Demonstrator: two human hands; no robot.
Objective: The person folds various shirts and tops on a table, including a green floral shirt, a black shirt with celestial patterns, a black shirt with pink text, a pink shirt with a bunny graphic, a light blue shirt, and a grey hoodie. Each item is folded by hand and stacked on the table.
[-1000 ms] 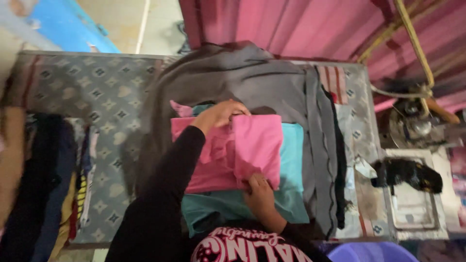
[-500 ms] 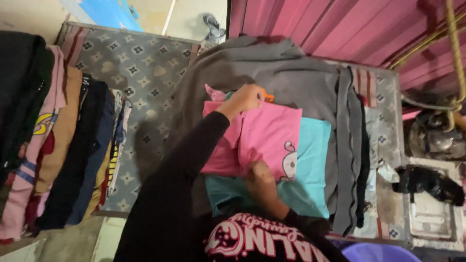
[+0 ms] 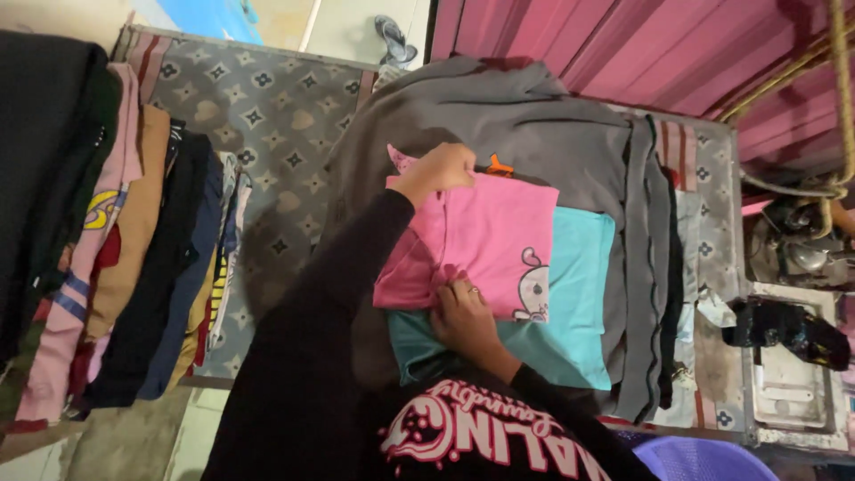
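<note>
Holding pink shirt flat on teal garment, atop grey clothes on table. Left hand pinches far top corner; right hand presses near edge. Hands apart, shirt's length running between them, right hand nearer me.

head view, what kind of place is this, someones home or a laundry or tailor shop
Probably a small laundry or tailoring workspace, though a home is possible. A pink shirt is being folded on a padded patterned table, a row of folded clothes lies along one side, and what looks like a sewing machine stands at the other.
</note>
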